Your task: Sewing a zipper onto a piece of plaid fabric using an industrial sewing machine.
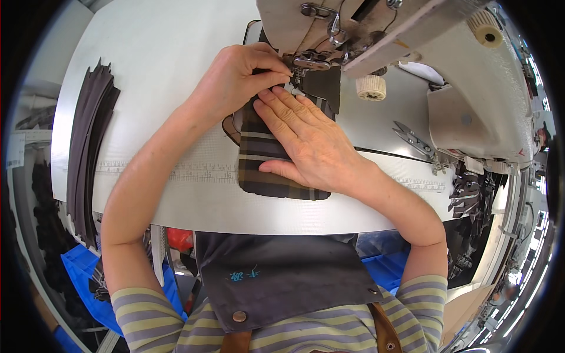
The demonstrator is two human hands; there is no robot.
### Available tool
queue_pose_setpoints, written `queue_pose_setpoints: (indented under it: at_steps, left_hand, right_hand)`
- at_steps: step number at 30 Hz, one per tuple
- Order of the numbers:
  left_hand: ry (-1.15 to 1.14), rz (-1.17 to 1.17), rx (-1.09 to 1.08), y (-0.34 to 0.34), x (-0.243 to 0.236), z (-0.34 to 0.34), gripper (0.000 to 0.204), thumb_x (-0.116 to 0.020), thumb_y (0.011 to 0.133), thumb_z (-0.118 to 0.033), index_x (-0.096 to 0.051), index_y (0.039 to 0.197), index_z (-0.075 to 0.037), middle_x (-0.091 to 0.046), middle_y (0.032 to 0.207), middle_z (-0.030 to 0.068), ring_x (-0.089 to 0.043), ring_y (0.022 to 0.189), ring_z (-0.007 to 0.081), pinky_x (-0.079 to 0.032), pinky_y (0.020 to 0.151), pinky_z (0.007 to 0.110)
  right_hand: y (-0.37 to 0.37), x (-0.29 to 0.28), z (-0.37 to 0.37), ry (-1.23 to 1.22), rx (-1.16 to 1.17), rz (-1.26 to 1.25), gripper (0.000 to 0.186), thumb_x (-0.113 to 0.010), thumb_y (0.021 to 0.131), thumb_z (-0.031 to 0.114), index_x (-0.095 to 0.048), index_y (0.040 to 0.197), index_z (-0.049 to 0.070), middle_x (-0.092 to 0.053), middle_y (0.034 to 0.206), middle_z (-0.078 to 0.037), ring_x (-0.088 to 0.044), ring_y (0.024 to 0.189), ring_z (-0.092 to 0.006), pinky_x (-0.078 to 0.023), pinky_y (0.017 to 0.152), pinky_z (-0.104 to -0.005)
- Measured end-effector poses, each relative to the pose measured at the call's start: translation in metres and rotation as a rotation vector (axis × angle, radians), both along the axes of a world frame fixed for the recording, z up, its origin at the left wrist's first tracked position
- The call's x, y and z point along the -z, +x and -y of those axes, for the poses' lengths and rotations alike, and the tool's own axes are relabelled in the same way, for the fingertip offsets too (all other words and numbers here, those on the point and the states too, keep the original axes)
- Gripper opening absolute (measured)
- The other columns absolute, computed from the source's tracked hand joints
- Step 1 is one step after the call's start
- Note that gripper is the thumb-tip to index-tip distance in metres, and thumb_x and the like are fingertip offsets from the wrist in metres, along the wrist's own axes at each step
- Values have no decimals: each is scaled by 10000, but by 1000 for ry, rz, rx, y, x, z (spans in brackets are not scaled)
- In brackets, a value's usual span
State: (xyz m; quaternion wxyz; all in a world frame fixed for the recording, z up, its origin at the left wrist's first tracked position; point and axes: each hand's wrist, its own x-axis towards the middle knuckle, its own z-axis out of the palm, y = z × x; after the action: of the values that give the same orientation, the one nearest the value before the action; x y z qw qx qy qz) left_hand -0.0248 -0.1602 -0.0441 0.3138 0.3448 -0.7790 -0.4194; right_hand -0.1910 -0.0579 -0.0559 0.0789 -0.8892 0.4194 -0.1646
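A dark plaid piece of cloth (256, 182) with pale stripes lies on the white table, its far part at the presser foot (298, 75) of a sewing machine (429, 35). My right hand (312, 141) rests flat on the cloth, fingers stretched toward the foot and thumb out to the left. Just left of the needle area, my left hand (250, 70) is closed in a pinch, its fingertips beside the foot. What sits between those fingertips is too small to make out. Part of the cloth is hidden beneath both hands.
A bundle of dark fabric strips (88, 141) lies at the table's left. A printed ruler (200, 173) crosses the white tabletop (159, 203). Metal scissors (412, 138) lie by the machine's base, with dark scraps (468, 197) at the right edge. A blue bin (79, 265) stands below left.
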Motion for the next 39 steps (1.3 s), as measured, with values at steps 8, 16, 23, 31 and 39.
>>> queue_pose_setpoints:
  at_steps: [8, 16, 23, 31, 39]
  left_hand:
    - [14, -21, 24, 1, 4, 0, 121, -638, 804, -26, -709, 885, 30, -661, 843, 68, -634, 728, 170, -506, 686, 276]
    - [-653, 74, 98, 9, 23, 2, 157, -659, 794, -85, -732, 931, -65, -684, 901, 43, -635, 815, 253, -528, 699, 331]
    - [-726, 164, 153, 17, 20, 0, 245, -614, 767, -26, -727, 975, -91, -683, 990, 25, -652, 852, 235, -550, 722, 322]
    - [-670, 134, 148, 16, 19, 1, 240, -636, 749, -4, -736, 949, -92, -685, 979, 19, -652, 851, 233, -553, 721, 318]
    - [-638, 106, 116, 10, 22, 12, 193, -644, 764, 2, -743, 901, -90, -695, 925, 22, -651, 858, 233, -548, 736, 337]
  right_hand:
    - [2, 0, 1, -79, -4, 33, 738, -632, 850, 466, -456, 1328, -68, -481, 1355, -243, -440, 1304, -359, -348, 1092, -461]
    - [-32, 6, 3, -33, 23, 358, 320, -687, 776, 62, -660, 1094, 30, -614, 1088, -135, -571, 1035, -299, -473, 839, -410]
    - [-41, 3, 18, -180, 190, 25, 463, -640, 722, -18, -662, 1170, 99, -634, 1063, -69, -546, 928, -255, -470, 800, -364]
    - [-38, 2, 16, -223, 185, 38, 475, -626, 710, -15, -682, 1153, 144, -668, 1090, 0, -559, 939, -237, -484, 813, -348]
    - [-39, 2, 25, -202, 208, 95, 447, -625, 720, -26, -694, 1128, 145, -681, 1052, -26, -586, 935, -247, -498, 792, -353]
